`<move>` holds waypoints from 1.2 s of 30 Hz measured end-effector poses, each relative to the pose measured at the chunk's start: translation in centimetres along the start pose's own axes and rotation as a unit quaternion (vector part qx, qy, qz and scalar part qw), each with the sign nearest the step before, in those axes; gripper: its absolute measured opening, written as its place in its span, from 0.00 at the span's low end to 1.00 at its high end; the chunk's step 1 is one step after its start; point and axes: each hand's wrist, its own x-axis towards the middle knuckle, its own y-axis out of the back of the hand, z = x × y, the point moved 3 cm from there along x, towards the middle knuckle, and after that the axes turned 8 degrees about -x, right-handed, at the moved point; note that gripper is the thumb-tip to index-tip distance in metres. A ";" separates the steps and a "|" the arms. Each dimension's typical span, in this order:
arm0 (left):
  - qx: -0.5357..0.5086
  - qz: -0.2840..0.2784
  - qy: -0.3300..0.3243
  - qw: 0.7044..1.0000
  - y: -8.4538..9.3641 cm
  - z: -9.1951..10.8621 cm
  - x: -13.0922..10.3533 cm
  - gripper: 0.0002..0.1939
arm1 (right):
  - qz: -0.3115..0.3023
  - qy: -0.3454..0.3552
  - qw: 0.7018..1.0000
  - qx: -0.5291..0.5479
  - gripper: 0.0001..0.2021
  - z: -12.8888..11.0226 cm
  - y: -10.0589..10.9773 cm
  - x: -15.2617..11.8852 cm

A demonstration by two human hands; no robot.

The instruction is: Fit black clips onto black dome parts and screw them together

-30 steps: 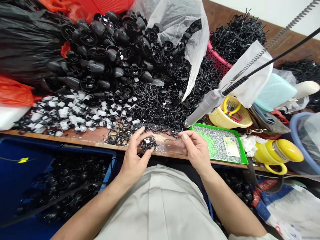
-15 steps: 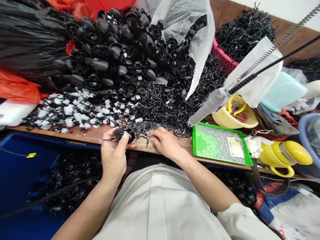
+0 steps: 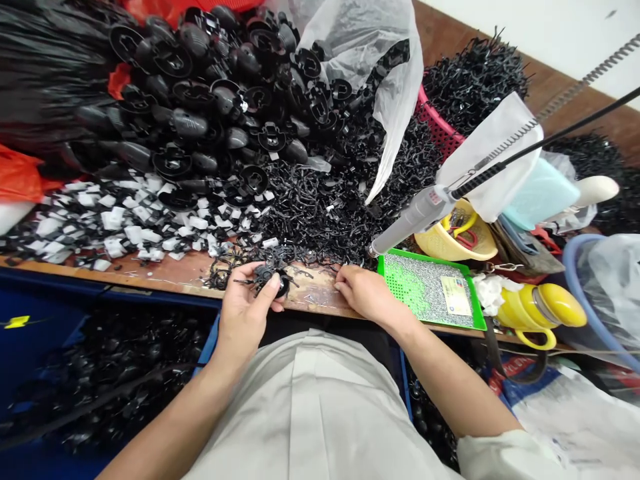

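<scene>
My left hand (image 3: pixel 247 310) is closed round a black plastic part (image 3: pixel 270 279) with a round dark end, held over the bench's front edge. To its right, my right hand (image 3: pixel 367 290) rests on the wooden bench (image 3: pixel 313 293) with its fingers curled together; anything between the fingertips is too small to make out. Thin black pieces (image 3: pixel 330 230) lie heaped behind both hands. A green tray (image 3: pixel 477 313) of tiny metal bits, with a card on it, sits just right of my right hand.
A grey driver (image 3: pixel 413 217) hangs on a coiled cord above the tray. White-and-black pieces (image 3: pixel 115 217) and round black housings (image 3: pixel 190 123) are heaped left and behind. A yellow bowl (image 3: pixel 473 247) and yellow cup (image 3: pixel 537 310) stand right.
My right hand has moved right along the bench, towards the green tray, and its fingers are more curled. My left hand still holds the black part. The camera view has shifted.
</scene>
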 end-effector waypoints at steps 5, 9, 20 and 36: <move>-0.018 -0.042 0.085 0.995 -2.7 -1.7 -0.4 0.21 | 0.025 0.013 0.996 0.082 0.04 1.7 -0.1 -0.5; -0.025 -0.063 0.127 0.990 -4.0 -2.3 -0.4 0.21 | 0.055 0.042 0.990 0.120 0.05 1.8 -0.1 -0.6; -0.047 -0.050 0.140 0.988 -3.8 -2.3 -0.1 0.23 | 0.033 0.081 0.993 -0.074 0.08 0.1 -1.3 -0.1; -0.016 -0.074 0.177 0.981 -6.5 -2.7 -0.2 0.19 | 0.262 0.134 0.956 0.004 0.08 -3.6 1.2 -2.3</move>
